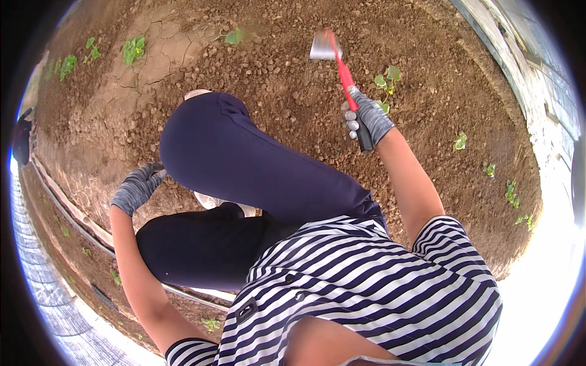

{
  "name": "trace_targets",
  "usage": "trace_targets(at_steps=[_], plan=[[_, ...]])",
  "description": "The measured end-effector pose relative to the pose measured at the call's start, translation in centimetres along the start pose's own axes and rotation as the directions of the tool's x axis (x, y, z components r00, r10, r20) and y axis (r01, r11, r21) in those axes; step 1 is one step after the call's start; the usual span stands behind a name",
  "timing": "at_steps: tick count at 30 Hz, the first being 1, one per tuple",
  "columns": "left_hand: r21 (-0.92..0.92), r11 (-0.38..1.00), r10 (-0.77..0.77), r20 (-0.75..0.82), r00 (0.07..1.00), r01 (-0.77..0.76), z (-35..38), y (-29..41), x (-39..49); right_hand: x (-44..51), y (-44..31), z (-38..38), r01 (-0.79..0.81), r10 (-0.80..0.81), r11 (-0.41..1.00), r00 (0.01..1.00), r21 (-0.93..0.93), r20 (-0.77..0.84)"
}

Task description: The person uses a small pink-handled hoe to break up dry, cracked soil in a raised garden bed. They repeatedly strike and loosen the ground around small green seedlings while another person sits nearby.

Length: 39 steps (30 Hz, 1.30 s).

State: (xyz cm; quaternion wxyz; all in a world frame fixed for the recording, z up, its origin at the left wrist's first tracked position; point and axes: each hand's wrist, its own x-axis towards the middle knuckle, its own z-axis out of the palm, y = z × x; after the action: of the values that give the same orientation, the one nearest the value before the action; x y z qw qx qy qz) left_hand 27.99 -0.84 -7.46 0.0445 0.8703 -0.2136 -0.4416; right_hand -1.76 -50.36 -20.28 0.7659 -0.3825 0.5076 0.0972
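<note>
My right hand (366, 114), in a grey glove, is closed around the black grip of a small hand hoe (344, 73) with a red shaft. The hoe's flat metal blade, slightly blurred, is over the crumbly brown soil (284, 73), to the upper left of the hand. A leafy seedling (389, 82) with a small yellow flower grows just beyond that hand. My left hand (139, 185), gloved too, hangs beside my bent knee with nothing seen in it; its fingertips are near the knee and partly hidden.
Another seedling (234, 36) stands left of the blade, with a leafy plant (133, 50) farther left. More small plants (460, 141) run down the right side. Pale sheeting (526, 68) borders the bed at right. A dark figure, apparently a person (23, 137), is at the far left edge.
</note>
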Motion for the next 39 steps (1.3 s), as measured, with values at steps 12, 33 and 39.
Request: trace_targets(at_steps=[12,33,39], plan=[[0.083,0.996,0.038,-0.015,0.999,-0.037,-0.4,1.0,-0.4,1.3,0.8,1.2,0.113,-0.115,0.992,0.993,-0.063,-0.032],[-0.005,0.998,-0.069,-0.051,0.996,0.069,0.6,-1.3,-4.0,3.6,1.4,13.7,-0.023,0.164,0.94,0.907,-0.341,0.388],[0.056,0.995,-0.077,-0.069,0.995,0.081,0.7,-1.2,-5.0,4.9,1.9,14.0,-0.133,0.205,0.938,0.958,-0.32,0.203]])
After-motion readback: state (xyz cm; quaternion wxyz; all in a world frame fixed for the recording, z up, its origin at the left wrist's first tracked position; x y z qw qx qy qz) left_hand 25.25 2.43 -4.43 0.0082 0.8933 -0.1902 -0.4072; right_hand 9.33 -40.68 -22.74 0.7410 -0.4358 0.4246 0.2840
